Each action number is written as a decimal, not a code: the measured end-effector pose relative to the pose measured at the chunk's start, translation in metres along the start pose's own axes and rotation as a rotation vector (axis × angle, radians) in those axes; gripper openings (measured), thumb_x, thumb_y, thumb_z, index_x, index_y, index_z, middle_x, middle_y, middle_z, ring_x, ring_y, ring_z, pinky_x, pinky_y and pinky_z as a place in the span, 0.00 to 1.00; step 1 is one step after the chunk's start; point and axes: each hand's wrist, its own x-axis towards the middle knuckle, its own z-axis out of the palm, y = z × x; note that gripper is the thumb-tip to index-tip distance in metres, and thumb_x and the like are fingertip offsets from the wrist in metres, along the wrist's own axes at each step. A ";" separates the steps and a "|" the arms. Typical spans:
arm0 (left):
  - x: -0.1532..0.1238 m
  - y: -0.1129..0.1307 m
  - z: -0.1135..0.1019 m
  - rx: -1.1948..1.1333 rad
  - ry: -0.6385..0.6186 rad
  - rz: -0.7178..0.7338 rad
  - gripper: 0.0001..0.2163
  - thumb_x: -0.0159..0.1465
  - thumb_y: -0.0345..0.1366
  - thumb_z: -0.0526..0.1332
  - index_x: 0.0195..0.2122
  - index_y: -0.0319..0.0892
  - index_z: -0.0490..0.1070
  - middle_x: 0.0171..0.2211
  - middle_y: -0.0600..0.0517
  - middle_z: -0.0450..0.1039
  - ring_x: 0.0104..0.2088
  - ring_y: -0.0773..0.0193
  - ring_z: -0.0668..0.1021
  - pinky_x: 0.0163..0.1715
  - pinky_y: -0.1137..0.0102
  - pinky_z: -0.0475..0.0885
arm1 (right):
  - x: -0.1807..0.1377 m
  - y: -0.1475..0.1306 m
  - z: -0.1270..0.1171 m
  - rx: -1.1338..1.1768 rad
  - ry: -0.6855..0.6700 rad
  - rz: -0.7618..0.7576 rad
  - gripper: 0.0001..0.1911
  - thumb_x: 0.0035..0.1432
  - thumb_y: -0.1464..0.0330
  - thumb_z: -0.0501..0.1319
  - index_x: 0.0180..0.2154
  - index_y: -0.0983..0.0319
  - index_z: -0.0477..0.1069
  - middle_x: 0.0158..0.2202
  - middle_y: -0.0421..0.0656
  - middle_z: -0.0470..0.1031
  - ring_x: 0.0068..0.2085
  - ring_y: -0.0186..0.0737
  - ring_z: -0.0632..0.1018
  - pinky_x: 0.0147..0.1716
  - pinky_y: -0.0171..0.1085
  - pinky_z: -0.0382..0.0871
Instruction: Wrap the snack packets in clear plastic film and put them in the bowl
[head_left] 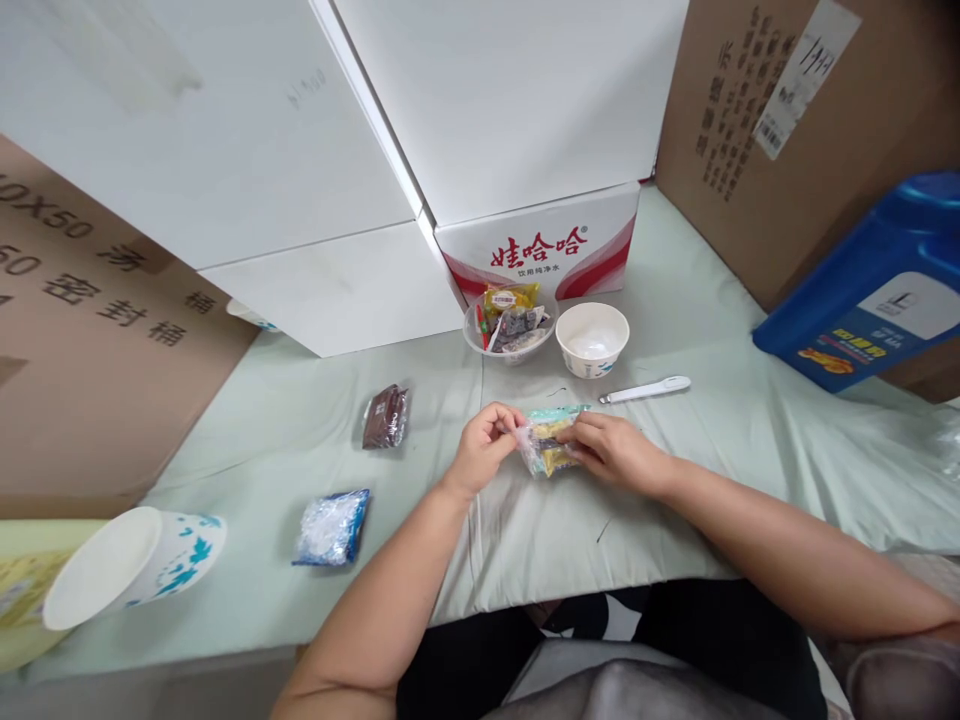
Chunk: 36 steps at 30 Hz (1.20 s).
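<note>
Packet [544,431], centre frame: left hand [482,446] pinching left edge, right hand [616,450] gripping right side; advise light, even tension.

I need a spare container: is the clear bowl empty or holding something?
Holding something: several small packets are heaped in the clear bowl, including a yellow one.

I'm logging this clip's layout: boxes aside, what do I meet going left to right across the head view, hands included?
White paper tub, blue-and-white packet, brown packet, left hand, clear-and-yellow packet, right hand, blue jug.
</note>
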 end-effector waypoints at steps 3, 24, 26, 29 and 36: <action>0.006 0.000 -0.008 -0.063 0.152 0.007 0.08 0.46 0.29 0.61 0.23 0.41 0.61 0.27 0.56 0.69 0.25 0.71 0.68 0.25 0.76 0.64 | 0.000 0.008 -0.011 0.072 0.111 0.028 0.07 0.63 0.72 0.54 0.39 0.61 0.71 0.35 0.46 0.73 0.35 0.40 0.75 0.34 0.38 0.69; -0.002 0.015 -0.018 1.023 0.106 0.761 0.08 0.61 0.27 0.57 0.40 0.42 0.71 0.36 0.49 0.74 0.40 0.59 0.74 0.43 0.63 0.71 | 0.001 0.007 -0.024 -0.174 0.406 -0.118 0.24 0.59 0.70 0.59 0.57 0.59 0.60 0.51 0.52 0.70 0.53 0.51 0.71 0.51 0.53 0.68; -0.003 0.013 -0.010 1.114 -0.040 0.700 0.10 0.62 0.30 0.60 0.44 0.42 0.72 0.40 0.47 0.75 0.43 0.56 0.74 0.44 0.61 0.72 | 0.002 0.006 -0.020 -0.219 0.275 -0.131 0.24 0.60 0.70 0.59 0.58 0.60 0.60 0.53 0.52 0.70 0.54 0.52 0.70 0.52 0.52 0.68; -0.002 0.004 -0.009 1.191 -0.056 0.579 0.18 0.61 0.33 0.62 0.53 0.41 0.69 0.52 0.42 0.72 0.53 0.49 0.72 0.51 0.53 0.69 | 0.002 0.011 -0.015 -0.280 0.202 -0.052 0.21 0.62 0.70 0.58 0.56 0.62 0.64 0.53 0.53 0.70 0.52 0.52 0.71 0.50 0.51 0.70; 0.006 -0.004 -0.021 0.917 -0.130 0.463 0.07 0.65 0.34 0.58 0.42 0.44 0.75 0.46 0.46 0.76 0.49 0.57 0.77 0.51 0.58 0.71 | -0.001 0.020 -0.019 -0.193 -0.016 0.141 0.11 0.65 0.69 0.53 0.40 0.63 0.74 0.35 0.49 0.77 0.36 0.45 0.77 0.36 0.42 0.71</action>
